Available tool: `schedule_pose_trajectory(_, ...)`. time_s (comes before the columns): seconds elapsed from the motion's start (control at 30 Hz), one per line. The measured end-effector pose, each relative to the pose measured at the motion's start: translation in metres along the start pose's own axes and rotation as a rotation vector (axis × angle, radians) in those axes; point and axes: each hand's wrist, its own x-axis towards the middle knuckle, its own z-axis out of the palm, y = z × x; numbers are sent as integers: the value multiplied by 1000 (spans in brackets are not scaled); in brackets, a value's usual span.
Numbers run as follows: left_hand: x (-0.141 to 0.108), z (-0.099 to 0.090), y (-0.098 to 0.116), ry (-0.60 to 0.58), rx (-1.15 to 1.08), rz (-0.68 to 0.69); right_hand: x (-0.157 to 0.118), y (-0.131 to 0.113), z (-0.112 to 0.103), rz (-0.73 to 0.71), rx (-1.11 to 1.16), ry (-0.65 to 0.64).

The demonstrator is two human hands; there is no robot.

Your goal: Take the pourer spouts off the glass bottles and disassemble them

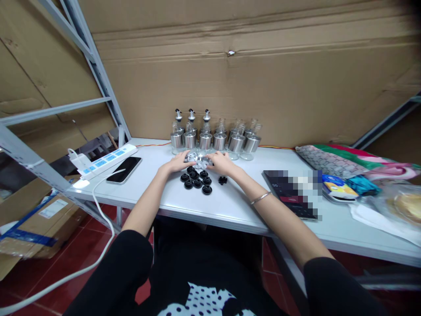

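Between my two hands lies a small cluster of shiny silver parts on the white table. My left hand touches its left side, fingers apart and stretched over it. At its right side rests my right hand, its fingers spread against the parts. Just nearer to me are several round black caps, with a bunch of tiny black pieces to their right. Behind my hands stand two rows of glass bottles with silver sleeves; three rear ones carry silver pourers with black tips.
At left, a white power strip and a phone with a cable lie on the table. On the right are a dark tablet, a blue and yellow packet and colourful cloth. Cardboard stands behind the bottles.
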Motion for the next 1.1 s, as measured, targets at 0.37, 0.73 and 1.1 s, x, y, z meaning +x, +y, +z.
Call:
schedule_pose_trajectory(0.37,-1,-1,4,30,-44,0,7,1,7,-58,185,66)
schedule_pose_trajectory(0.73,1,5,3,69,-1,35,2,5,7,-40,202,114)
schedule_pose_trajectory(1.1,3,8,1,115,-50,50,-3,0,-5,-57,226,211)
